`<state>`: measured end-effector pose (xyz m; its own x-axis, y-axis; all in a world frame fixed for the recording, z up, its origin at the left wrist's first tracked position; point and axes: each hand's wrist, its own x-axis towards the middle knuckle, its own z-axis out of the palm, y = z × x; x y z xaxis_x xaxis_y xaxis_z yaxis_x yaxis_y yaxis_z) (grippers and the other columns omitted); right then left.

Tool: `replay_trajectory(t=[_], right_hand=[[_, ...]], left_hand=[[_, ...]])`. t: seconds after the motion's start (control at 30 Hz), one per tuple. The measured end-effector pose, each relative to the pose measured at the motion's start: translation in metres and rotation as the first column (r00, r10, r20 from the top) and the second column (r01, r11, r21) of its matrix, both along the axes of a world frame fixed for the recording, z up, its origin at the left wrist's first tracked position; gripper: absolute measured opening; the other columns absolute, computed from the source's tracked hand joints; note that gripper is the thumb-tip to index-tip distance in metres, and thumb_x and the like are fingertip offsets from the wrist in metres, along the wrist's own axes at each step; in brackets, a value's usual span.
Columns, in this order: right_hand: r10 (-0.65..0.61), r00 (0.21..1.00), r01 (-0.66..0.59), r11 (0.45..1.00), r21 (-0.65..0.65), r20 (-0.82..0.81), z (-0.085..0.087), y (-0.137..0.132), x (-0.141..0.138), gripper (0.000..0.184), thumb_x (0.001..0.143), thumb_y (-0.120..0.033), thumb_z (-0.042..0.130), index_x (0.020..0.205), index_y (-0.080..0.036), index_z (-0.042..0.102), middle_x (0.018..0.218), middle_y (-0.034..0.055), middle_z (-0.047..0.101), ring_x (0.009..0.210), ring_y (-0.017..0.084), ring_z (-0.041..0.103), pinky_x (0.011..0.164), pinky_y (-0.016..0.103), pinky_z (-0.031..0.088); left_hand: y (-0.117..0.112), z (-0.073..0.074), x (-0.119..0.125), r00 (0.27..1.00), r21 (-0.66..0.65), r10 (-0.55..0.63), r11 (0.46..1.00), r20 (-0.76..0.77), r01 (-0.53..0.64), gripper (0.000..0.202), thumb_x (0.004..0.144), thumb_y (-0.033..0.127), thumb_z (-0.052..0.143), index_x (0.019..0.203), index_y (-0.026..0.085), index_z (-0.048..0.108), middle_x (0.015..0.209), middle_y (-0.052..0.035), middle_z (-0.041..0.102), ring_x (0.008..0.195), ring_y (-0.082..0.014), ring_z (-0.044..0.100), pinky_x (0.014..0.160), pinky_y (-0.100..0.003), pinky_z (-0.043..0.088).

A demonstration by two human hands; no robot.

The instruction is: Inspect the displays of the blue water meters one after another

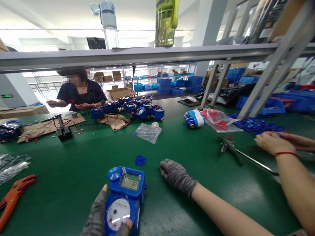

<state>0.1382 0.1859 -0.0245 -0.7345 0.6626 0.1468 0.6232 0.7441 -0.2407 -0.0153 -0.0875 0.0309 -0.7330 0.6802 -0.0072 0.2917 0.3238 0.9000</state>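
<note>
My left hand, in a grey glove, is shut on a blue water meter, gripping its lower end. The meter lies on the green table with its round dial and small display facing up. My right hand, also gloved, rests palm down on the table just right of the meter. Its fingers lie loosely together and hold nothing. A small heap of blue rings lies just beyond the meter.
A co-worker's bare forearms and hands reach in from the right, next to pliers. Orange cutters and clear bags lie at the left. Several blue meters are piled farther back, where another person sits. A metal shelf rail runs overhead.
</note>
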Motion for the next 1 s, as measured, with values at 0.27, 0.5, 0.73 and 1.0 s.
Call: replay_trajectory(t=[0.27, 0.5, 0.73, 1.0], right_hand=[[-0.037, 0.998, 0.029, 0.992, -0.126, -0.058, -0.003, 0.003, 0.002, 0.017, 0.086, -0.024, 0.051, 0.088, -0.017, 0.066, 0.089, 0.0061, 0.066, 0.082, 0.016, 0.058, 0.073, 0.023, 0.040], [-0.063, 0.996, 0.051, 0.982, -0.181, -0.061, 0.000, 0.002, 0.002, 0.016, 0.083, -0.023, 0.055, 0.089, -0.017, 0.069, 0.092, 0.0061, 0.068, 0.084, 0.016, 0.060, 0.076, 0.023, 0.042], [-0.110, 0.992, 0.095, 0.972, -0.215, -0.058, 0.005, 0.001, 0.000, 0.016, 0.083, -0.022, 0.055, 0.088, -0.014, 0.069, 0.090, 0.0086, 0.068, 0.082, 0.018, 0.060, 0.074, 0.026, 0.042], [0.052, 0.914, -0.166, 0.953, -0.254, -0.403, 0.025, -0.063, 0.002, 0.010, 0.085, -0.019, 0.055, 0.087, -0.016, 0.064, 0.087, 0.0039, 0.064, 0.080, 0.014, 0.057, 0.073, 0.024, 0.044]], left_hand=[[-0.011, -0.042, 0.010, 0.900, -0.011, 0.021, 1.000, -0.435, -0.029, 0.083, 0.069, 0.056, 0.068, 0.139, 0.023, 0.037, 0.134, -0.0163, 0.049, 0.116, -0.0381, 0.054, 0.096, -0.057, 0.048], [-0.015, -0.040, -0.008, 0.926, 0.018, -0.067, 0.997, -0.371, 0.079, 0.083, 0.067, 0.054, 0.072, 0.138, 0.025, 0.040, 0.133, -0.0125, 0.050, 0.115, -0.0345, 0.055, 0.095, -0.052, 0.050], [-0.015, -0.034, -0.003, 0.947, 0.029, -0.053, 0.997, -0.317, 0.065, 0.084, 0.067, 0.055, 0.071, 0.138, 0.024, 0.040, 0.132, -0.0126, 0.051, 0.114, -0.0346, 0.055, 0.095, -0.053, 0.050], [-0.016, -0.034, -0.006, 0.955, 0.003, -0.079, 0.996, -0.285, 0.084, 0.085, 0.069, 0.053, 0.072, 0.140, 0.025, 0.037, 0.135, -0.0121, 0.048, 0.117, -0.0333, 0.053, 0.098, -0.052, 0.048]])
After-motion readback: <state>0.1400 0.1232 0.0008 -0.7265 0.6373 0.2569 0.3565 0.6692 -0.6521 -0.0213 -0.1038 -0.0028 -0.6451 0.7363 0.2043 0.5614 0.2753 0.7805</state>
